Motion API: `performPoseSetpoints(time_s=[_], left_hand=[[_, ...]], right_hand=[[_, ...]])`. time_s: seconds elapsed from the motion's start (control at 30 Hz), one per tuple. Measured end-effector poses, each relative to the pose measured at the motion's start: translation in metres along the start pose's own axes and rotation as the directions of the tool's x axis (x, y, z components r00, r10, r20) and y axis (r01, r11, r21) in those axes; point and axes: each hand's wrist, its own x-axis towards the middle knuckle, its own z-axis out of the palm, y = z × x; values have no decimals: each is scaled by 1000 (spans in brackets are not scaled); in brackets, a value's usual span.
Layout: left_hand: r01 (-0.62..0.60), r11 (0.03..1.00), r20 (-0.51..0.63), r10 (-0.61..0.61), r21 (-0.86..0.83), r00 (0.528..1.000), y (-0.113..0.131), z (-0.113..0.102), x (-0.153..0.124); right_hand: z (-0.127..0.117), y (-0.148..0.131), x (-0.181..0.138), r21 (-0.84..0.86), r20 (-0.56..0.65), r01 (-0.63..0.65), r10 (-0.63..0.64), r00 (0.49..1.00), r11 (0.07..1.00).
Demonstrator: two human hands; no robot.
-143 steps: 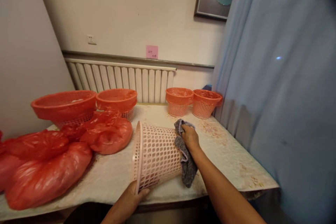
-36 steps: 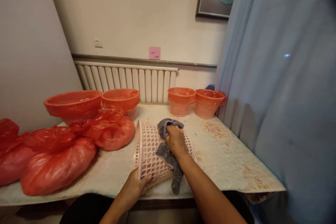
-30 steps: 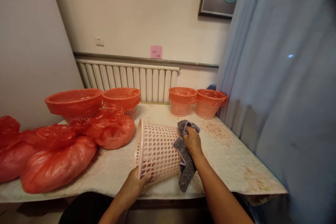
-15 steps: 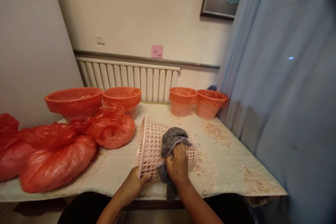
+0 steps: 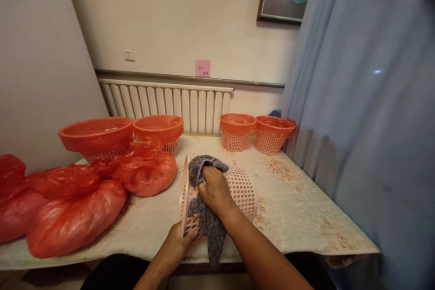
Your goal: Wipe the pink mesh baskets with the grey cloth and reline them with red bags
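A pink perforated plastic basket lies on its side on the table, its open rim facing left. My left hand grips the rim at its lower edge, thumb hooked over it. My right hand is closed on a grey cloth and presses it against the basket's side close to the rim. The cloth's loose end hangs down past the table's front edge.
Filled red plastic bags cover the table's left part. Several orange-lined baskets stand behind: two large ones at the back left, two small ones at the back right. A radiator runs along the wall. A blue curtain hangs at right.
My right hand has slid the grey cloth back and forth along the basket's side, from the base end to the rim end now. My left hand has kept its grip on the rim.
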Motion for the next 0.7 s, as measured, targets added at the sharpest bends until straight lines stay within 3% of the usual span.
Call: performPoseSetpoints(time_s=[0.17, 0.37, 0.47, 0.57, 0.7], left_hand=[[20, 994, -68, -12, 106, 998, -9, 0, -6], [-7, 990, -44, 13, 140, 999, -22, -2, -10], [-2, 991, -21, 5, 134, 1000, -24, -4, -11], [-1, 997, -12, 2, 77, 1000, -11, -3, -10], [33, 999, -149, -38, -35, 988, 26, 2, -1]], right_hand=[[-17, 51, -1, -36, 24, -180, 180, 983, 983], [-45, 116, -25, -109, -50, -396, 393, 918, 912], [-48, 123, -38, -117, -89, -429, 421, 903, 896], [-44, 118, -46, -122, -118, -436, 423, 899, 892], [-40, 113, -53, -127, -141, -444, 427, 893, 887]])
